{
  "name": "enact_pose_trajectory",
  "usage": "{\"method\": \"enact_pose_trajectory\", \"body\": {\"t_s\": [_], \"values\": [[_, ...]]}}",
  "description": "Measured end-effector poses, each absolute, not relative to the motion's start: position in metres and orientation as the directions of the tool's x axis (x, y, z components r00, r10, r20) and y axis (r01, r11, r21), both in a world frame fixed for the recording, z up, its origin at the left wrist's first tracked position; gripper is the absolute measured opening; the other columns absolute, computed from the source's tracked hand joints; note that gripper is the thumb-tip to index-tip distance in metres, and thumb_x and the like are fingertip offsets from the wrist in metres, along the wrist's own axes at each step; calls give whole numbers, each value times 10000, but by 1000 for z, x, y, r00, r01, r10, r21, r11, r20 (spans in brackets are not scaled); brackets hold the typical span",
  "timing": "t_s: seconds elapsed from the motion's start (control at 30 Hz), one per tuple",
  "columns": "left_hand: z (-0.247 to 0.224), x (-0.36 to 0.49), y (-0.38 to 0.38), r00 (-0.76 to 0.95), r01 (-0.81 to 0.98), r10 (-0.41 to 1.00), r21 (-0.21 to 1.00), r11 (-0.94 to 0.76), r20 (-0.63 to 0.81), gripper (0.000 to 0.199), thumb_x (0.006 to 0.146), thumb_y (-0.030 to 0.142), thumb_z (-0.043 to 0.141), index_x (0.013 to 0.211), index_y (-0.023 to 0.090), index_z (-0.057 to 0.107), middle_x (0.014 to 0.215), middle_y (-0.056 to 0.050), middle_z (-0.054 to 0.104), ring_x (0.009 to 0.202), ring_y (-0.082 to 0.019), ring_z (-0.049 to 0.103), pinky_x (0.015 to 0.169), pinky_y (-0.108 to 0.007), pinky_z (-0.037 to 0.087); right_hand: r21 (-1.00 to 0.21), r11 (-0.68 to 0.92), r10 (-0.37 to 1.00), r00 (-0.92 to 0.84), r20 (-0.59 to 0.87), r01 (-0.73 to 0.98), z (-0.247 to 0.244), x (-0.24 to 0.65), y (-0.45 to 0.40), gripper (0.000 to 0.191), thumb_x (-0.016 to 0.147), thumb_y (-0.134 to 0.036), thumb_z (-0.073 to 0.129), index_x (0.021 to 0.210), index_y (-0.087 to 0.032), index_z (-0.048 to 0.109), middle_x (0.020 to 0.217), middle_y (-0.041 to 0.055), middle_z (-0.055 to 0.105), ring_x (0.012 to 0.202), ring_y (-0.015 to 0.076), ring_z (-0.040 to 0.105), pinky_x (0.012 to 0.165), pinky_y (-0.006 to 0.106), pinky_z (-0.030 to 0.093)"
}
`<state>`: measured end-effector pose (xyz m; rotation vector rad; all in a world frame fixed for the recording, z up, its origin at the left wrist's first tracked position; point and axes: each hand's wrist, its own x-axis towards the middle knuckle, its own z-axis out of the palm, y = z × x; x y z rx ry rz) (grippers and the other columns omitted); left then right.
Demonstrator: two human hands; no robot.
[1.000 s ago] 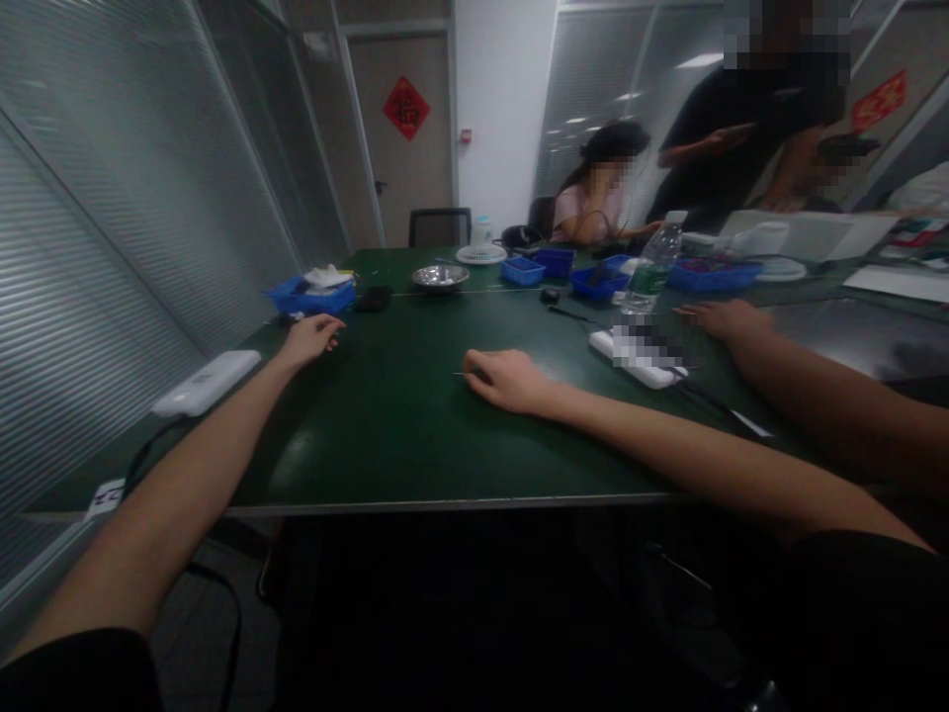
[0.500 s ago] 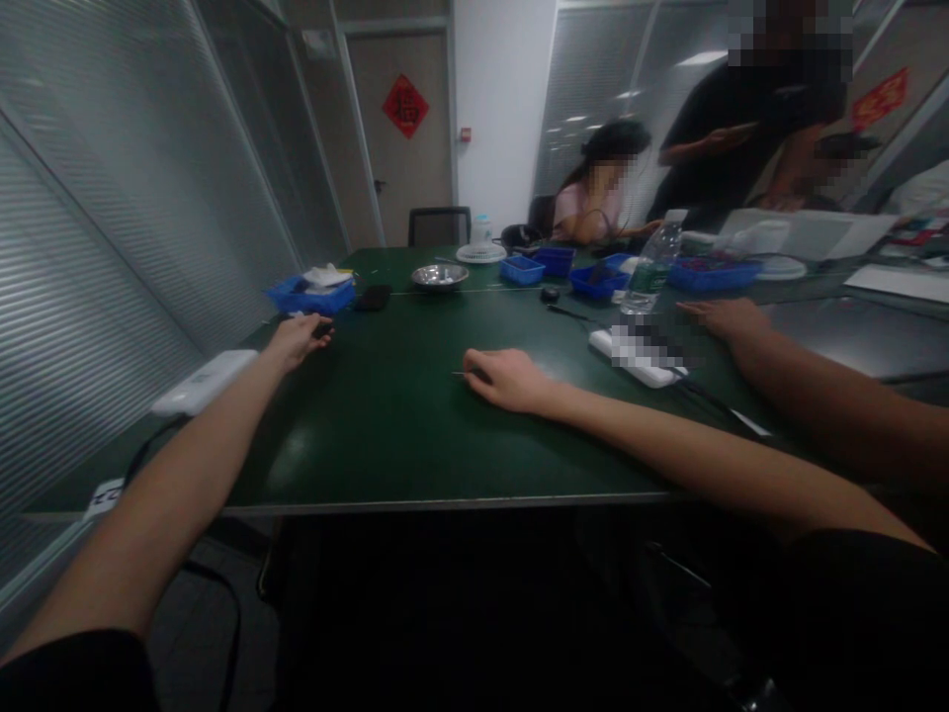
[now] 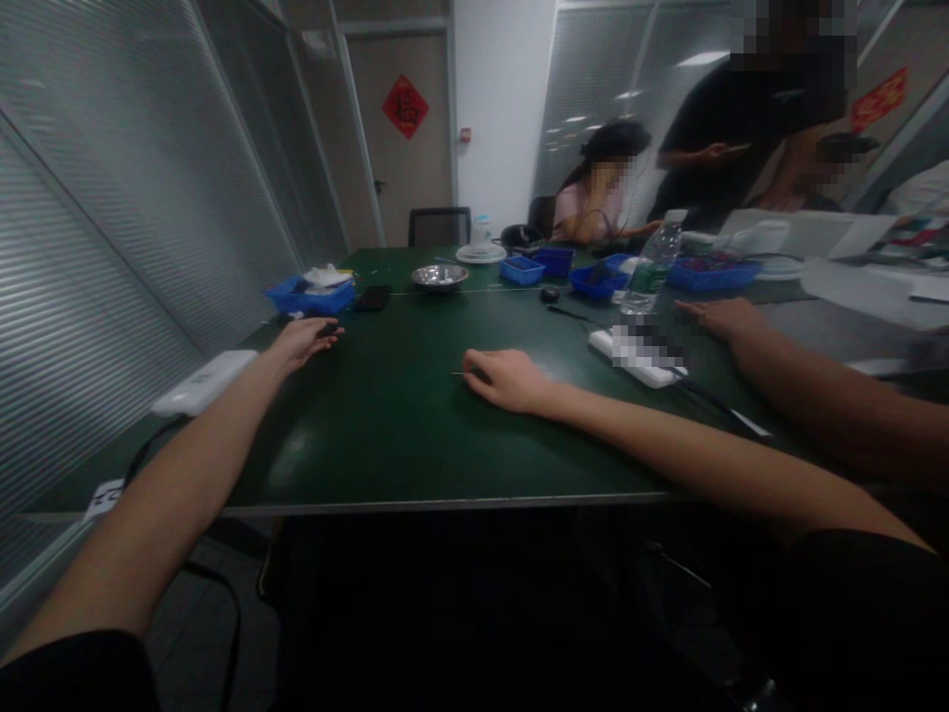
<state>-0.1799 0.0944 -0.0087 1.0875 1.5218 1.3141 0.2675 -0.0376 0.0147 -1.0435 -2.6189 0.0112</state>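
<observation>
My left hand [image 3: 302, 343] is held over the left side of the green table [image 3: 356, 425], in front of a blue tray [image 3: 326, 299]. Its fingers are closed around a small dark object [image 3: 331, 328] too small to name. On the table's middle rests my right hand [image 3: 510, 380], its fingers curled in a pinch. A thin, needle-like stick [image 3: 458, 373] pokes out leftward from that pinch; the rest is hidden by the fingers. Beyond the hands stands a shiny metal bowl [image 3: 440, 281], touched by neither.
A black phone-like slab [image 3: 373, 298] lies beside the blue tray. White power strips [image 3: 204, 384] sit at left and right. A water bottle [image 3: 652, 267] and blue boxes [image 3: 523, 269] stand behind. At right, another person's hand [image 3: 723, 318] rests on the table; other people are beyond.
My left hand has shifted slightly right, and its fingers have loosened a little around the dark object. My right hand stays put. Papers at the far right have moved.
</observation>
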Motion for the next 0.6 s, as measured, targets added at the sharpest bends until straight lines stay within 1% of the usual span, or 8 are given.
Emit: {"method": "enact_pose_trajectory", "body": {"t_s": [0.07, 0.13, 0.23, 0.3, 0.37, 0.43, 0.53, 0.6], "values": [[-11, -184, 98, -283, 206, 959, 978, 39, 21, 230, 923, 212, 621, 1092, 125, 750, 1132, -165, 760, 730, -147, 696, 560, -201, 525, -124, 728, 677, -678, 287, 675, 15, 267, -38, 225, 1026, -383, 492, 1132, -207, 583, 972, 59, 716, 744, 176, 595, 650, 281, 335], [-14, -189, 101, -272, 392, 953, 920, -18, 135, 244, 901, 263, 637, 1059, 146, 782, 1126, -145, 767, 773, -176, 705, 587, -224, 527, -118, 724, 680, -675, 286, 680, 15, 267, -38, 227, 1026, -385, 491, 1132, -208, 585, 970, 60, 716, 745, 178, 597, 652, 283, 339], [-18, -195, 103, -184, 660, 948, 747, -78, 261, 248, 875, 332, 663, 1004, 188, 819, 1077, -109, 785, 938, -248, 718, 761, -290, 566, -117, 727, 677, -678, 286, 677, 15, 267, -38, 229, 1028, -385, 489, 1138, -208, 584, 970, 59, 718, 747, 177, 600, 649, 283, 339], [-20, -197, 104, -126, 748, 950, 656, -98, 286, 252, 868, 360, 673, 999, 211, 829, 1070, -93, 790, 1034, -284, 706, 898, -335, 553, -121, 727, 677, -678, 285, 675, 14, 267, -37, 225, 1028, -382, 491, 1141, -210, 582, 979, 56, 719, 751, 174, 603, 644, 281, 336], [-22, -198, 103, -113, 781, 952, 618, -92, 285, 258, 873, 368, 668, 1015, 226, 830, 1097, -80, 788, 1074, -297, 697, 978, -364, 524, -115, 725, 679, -676, 287, 679, 13, 267, -36, 223, 1026, -382, 495, 1140, -211, 583, 981, 54, 720, 751, 174, 603, 644, 280, 334], [-22, -198, 102, -142, 774, 956, 630, -54, 257, 256, 879, 360, 667, 1028, 232, 830, 1120, -72, 784, 1078, -297, 695, 1007, -379, 505, -103, 721, 681, -673, 290, 685, 13, 267, -35, 225, 1025, -383, 496, 1142, -211, 583, 978, 54, 721, 748, 176, 600, 648, 282, 333], [-19, -196, 100, -205, 708, 956, 706, -2, 209, 239, 852, 362, 714, 1005, 224, 835, 1084, -72, 786, 1034, -294, 697, 989, -388, 506, -98, 722, 679, -675, 288, 685, 12, 267, -34, 225, 1025, -386, 494, 1138, -213, 583, 976, 54, 721, 745, 177, 600, 644, 283, 328], [-16, -195, 99, -258, 648, 934, 761, -22, 247, 247, 844, 366, 732, 1000, 202, 832, 1049, -72, 785, 1002, -284, 693, 964, -383, 512, -97, 726, 674, -677, 297, 681, 11, 267, -34, 222, 1024, -385, 493, 1135, -214, 582, 973, 52, 721, 742, 178, 602, 639, 285, 323]]}}
